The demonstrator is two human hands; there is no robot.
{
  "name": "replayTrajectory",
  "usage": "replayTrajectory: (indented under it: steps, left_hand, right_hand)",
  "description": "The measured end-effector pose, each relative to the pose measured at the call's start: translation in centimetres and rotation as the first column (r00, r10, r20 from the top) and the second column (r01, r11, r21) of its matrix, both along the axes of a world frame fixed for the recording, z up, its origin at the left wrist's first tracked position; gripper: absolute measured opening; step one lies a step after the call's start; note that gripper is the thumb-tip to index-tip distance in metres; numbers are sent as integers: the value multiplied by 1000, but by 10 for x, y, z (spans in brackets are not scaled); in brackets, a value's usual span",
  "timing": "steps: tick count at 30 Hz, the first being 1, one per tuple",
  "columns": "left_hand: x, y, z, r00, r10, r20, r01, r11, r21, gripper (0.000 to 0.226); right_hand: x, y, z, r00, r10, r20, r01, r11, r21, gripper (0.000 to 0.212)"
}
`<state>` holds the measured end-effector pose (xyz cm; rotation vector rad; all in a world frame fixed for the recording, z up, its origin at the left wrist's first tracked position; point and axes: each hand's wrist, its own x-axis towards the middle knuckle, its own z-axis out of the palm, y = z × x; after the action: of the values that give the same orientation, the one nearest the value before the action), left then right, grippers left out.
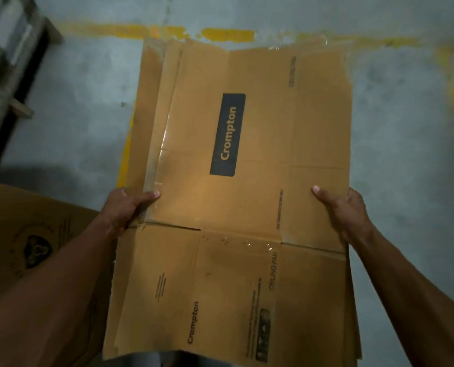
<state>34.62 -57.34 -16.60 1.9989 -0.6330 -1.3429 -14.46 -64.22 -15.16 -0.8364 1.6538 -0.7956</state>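
Over grey concrete floor (405, 144): flattened cardboard carton (260, 202), gripped at both side edges.

Floor crossed by worn yellow line (228, 35) on far side; carton spread centre-frame, printed face up, far edge near that line, near edge towards the wearer, contact with floor not discernible; second brown carton (22, 234) at lower left, partly behind left forearm; film-wrapped stack (3, 49) at upper left, well apart; left hand (126, 210) on left edge, right hand (344, 210) on right edge, fingers of each clamped on the cardboard, left thumb (149, 196) and right thumb (319, 193) on top, remaining fingers hidden beneath; dark label (227, 135) reading "Crompton" on middle panel, beyond the hands.
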Motion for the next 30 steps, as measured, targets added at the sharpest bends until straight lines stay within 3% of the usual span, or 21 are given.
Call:
replayTrajectory:
  steps: [3,7,13,16,18,21,25,30]
  left_hand:
    - [-28,-4,55,999,-30,38,30,1000,-8,43]
    - [-60,-17,137,994,-32,107,34,999,-20,95]
    - [-119,-45,276,988,-63,138,72,995,-64,71]
    - [-137,-55,340,985,-60,159,77,992,-100,104]
    - [-157,-54,393,983,-94,159,117,983,-144,93]
    - [-183,-47,463,978,-103,183,141,967,-213,62]
    - [-204,-35,530,970,-156,189,198,953,-228,70]
    - [-238,-12,595,952,-251,173,288,926,-245,48]
  right_hand:
    - [-30,11,57,999,-34,-31,34,999,-2,43]
    - [-65,18,146,992,-90,-87,87,995,-42,54]
    - [-113,22,287,973,-176,-150,157,979,-134,32]
    - [-140,27,359,957,-230,-175,202,966,-164,55]
    - [-161,38,405,945,-272,-182,237,953,-189,66]
    - [-178,64,474,931,-319,-179,274,932,-237,61]
    - [-190,112,561,899,-383,-212,317,903,-288,60]
    - [-203,189,635,867,-457,-200,390,871,-298,43]
